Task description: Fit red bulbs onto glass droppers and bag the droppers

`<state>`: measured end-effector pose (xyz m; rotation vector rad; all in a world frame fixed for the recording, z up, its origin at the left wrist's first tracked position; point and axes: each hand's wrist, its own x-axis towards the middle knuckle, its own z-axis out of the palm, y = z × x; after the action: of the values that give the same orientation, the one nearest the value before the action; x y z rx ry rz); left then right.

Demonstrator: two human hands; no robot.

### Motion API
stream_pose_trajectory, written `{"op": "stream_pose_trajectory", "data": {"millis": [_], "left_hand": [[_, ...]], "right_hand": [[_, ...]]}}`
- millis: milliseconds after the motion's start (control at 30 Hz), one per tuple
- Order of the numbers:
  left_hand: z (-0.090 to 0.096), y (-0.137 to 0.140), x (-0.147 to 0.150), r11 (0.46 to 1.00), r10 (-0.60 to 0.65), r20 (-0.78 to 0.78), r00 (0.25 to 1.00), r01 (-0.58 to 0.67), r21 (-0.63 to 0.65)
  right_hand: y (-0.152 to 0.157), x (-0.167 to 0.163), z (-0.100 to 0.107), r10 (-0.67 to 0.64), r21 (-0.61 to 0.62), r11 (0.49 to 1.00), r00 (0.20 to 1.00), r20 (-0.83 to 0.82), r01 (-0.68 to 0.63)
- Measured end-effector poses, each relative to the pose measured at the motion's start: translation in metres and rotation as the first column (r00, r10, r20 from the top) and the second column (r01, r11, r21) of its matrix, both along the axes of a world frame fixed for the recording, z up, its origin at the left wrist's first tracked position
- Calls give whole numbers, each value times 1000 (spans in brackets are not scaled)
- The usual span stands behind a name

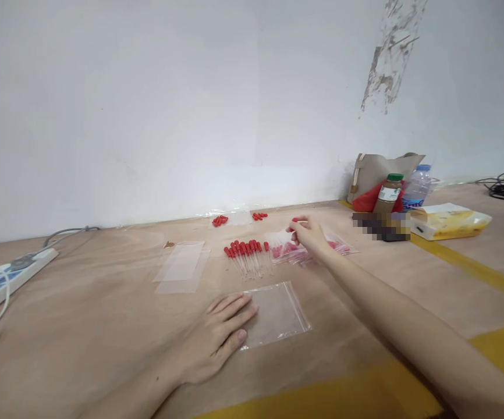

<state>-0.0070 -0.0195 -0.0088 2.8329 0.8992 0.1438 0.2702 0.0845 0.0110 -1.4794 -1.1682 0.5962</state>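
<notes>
My left hand (223, 334) lies flat, fingers stretched out, on the left edge of a clear zip bag (273, 314). My right hand (308, 234) is pinched around a small red dropper bulb (294, 220); whether a glass stem is attached I cannot make out. Below that hand is a clear bag of red-topped droppers (293, 255), partly hidden by my wrist. To its left, several droppers (247, 249) with red bulbs and clear stems lie side by side in a row.
Flat clear bags (180, 267) lie at left. Loose red bulbs (220, 221) rest on plastic near the wall. A power strip (25, 269) is far left. Rightward stand a brown drink bottle (386, 198), a water bottle (416, 187), a grey bag (372, 171) and a tissue pack (450, 222).
</notes>
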Motion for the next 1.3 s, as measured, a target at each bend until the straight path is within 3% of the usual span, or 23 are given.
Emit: {"op": "stream_pose_trajectory", "data": {"millis": [67,100,233,367,633,767,833,933,967,1033,1133,1300], "left_hand": [[-3,1,0,1000,30,57,998,-30,1],[-5,2,0,999,35,81,996,-35,1],[-9,3,0,1000,11,123,992,-10,-9],[-7,2,0,999,24,98,995,-22,-23],[-4,1,0,1000,29,84,996,-28,-14],[-6,1,0,999,34,98,995,-33,-13],[-6,1,1,999,39,113,993,-38,-11],[-6,1,2,999,48,114,992,-46,-21],[-5,1,2,999,50,113,992,-47,-25],[-5,1,2,999,48,116,992,-45,-27],[-5,1,2,999,39,128,991,-36,-21],[-5,1,3,999,36,124,992,-33,-21]], "right_hand": [[-24,19,-7,44,150,989,984,-173,-18],[-35,26,-13,61,168,985,976,-211,-25],[-62,38,-39,84,174,984,956,-281,-35],[-66,30,-55,97,193,981,938,-333,-32],[-68,18,-60,173,180,977,919,-353,-115],[-76,15,-56,245,102,969,846,-475,-223],[-82,20,-50,413,43,893,780,-471,-448],[-89,31,-41,687,-90,671,663,-298,-736],[-91,34,-38,733,-117,632,640,-228,-766],[-92,36,-35,757,-90,634,640,-133,-768],[-94,29,-36,764,12,639,632,-129,-769],[-98,13,-38,808,14,542,516,-285,-840]]}}
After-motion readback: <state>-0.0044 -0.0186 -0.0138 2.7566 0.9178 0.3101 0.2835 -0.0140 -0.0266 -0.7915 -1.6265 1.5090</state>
